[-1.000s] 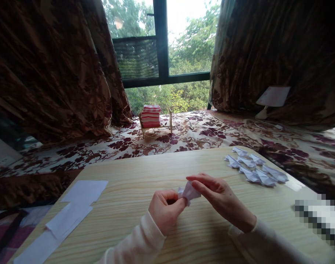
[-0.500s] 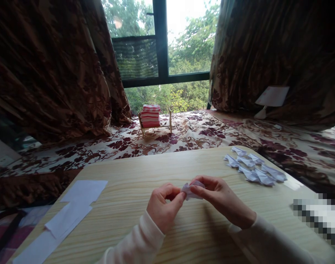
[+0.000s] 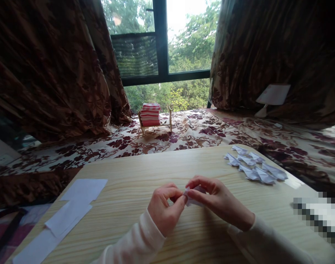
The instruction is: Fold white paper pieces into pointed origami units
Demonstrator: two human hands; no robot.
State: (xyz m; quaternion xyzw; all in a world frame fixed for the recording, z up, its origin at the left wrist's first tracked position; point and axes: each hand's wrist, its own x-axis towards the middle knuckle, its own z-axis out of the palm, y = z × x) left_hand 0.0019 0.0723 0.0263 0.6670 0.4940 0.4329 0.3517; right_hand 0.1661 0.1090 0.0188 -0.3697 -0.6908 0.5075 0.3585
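Between my two hands, just above the wooden table [image 3: 123, 212], is a small piece of folded white paper [image 3: 195, 198]. My left hand [image 3: 167, 209] pinches its left end between thumb and index finger. The thumb and fingers of my right hand [image 3: 219, 200] are closed on the same paper from the right, covering much of it. Several folded white paper pieces [image 3: 248, 172] with pointed ends lie grouped at the table's far right. Flat white paper sheets [image 3: 67, 218] overlap along the table's left side.
Past the table, a cloth with a floral pattern [image 3: 123, 145] spreads below the window. On it stand a small rack [image 3: 170, 123] with a stack of pink striped cloths [image 3: 150, 114] and a white lamp [image 3: 273, 95]. A pixelated object [image 3: 321, 216] is at the right edge.
My right fingers have shifted slightly left over the folded paper, hiding more of its top edge. My left hand keeps its pinch, a touch further right.
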